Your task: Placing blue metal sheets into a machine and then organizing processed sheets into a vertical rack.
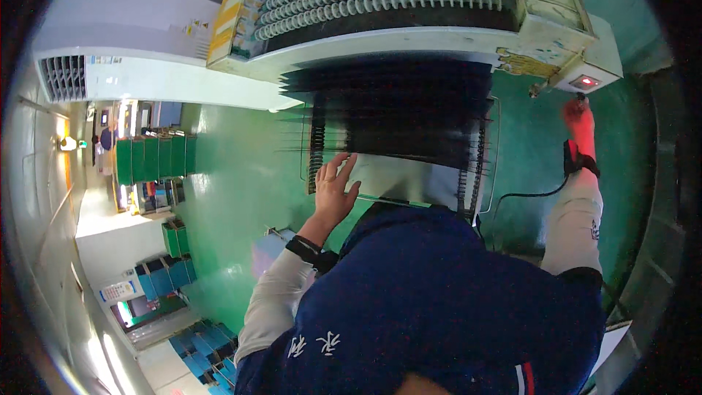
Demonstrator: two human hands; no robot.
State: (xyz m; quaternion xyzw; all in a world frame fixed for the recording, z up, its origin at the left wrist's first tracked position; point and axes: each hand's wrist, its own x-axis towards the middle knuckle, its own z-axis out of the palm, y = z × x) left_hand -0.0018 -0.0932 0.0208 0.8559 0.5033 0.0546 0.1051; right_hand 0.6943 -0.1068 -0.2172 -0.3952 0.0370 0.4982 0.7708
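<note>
In front of me stands a rack with toothed side rails [318, 143], holding a stack of thin dark panels [409, 113] set on edge. My left hand [335, 192] is at the rack's near left corner, fingers apart, fingertips at the nearest panel's edge; I cannot tell whether they touch it. My right arm stretches far forward to the right. Its hand [578, 111], tinted red, is just below a control box with a lit red switch [585, 82]; its fingers are blurred and partly hidden. A black strap [580, 163] with a cord circles my right wrist.
Beyond the rack is a machine with rows of pale rollers [380, 4] and a light front edge. A white cabinet with a vent [62, 78] stands at left. Green bins [153, 159] and blue bins [167, 276] are stacked farther left. A black cord [530, 194] hangs at right.
</note>
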